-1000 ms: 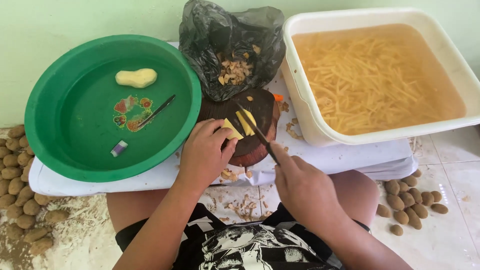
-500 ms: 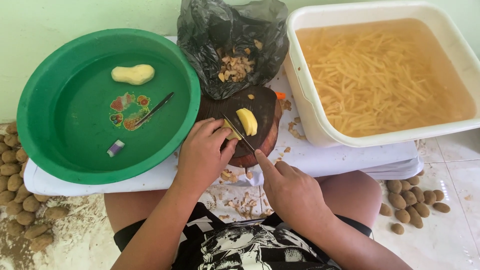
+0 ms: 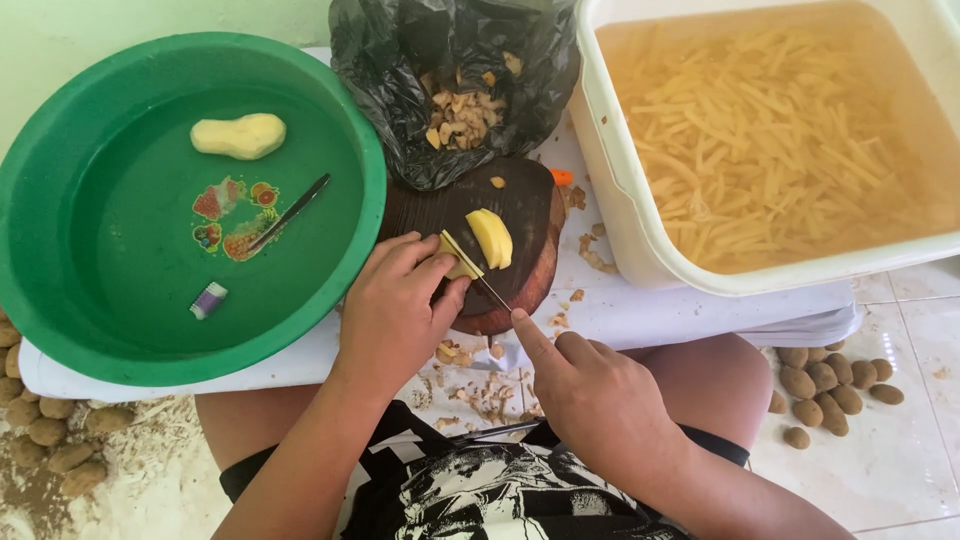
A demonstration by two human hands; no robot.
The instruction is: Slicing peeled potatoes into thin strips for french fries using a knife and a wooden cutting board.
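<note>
My left hand [image 3: 392, 310] pins a piece of peeled potato [image 3: 457, 264] on the round dark wooden cutting board [image 3: 520, 200]. My right hand [image 3: 590, 385] grips a thin knife [image 3: 478, 278], index finger along its spine, the blade set across the potato beside my left fingertips. A cut potato slice [image 3: 491, 237] lies just right of the blade. The board sits between a green basin and a white tub.
The green basin [image 3: 60, 300] of water holds a whole peeled potato [image 3: 239, 135], a peeler [image 3: 290, 212] and a small eraser-like block [image 3: 209, 299]. A black bag [image 3: 400, 60] holds peels. The white tub [image 3: 640, 250] holds potato sticks in water. Unpeeled potatoes [image 3: 825, 390] lie on the floor at both sides.
The knife has moved left, from the far slices onto the piece under my left hand. The cut slices now lie stacked to the blade's right. The view shifted slightly.
</note>
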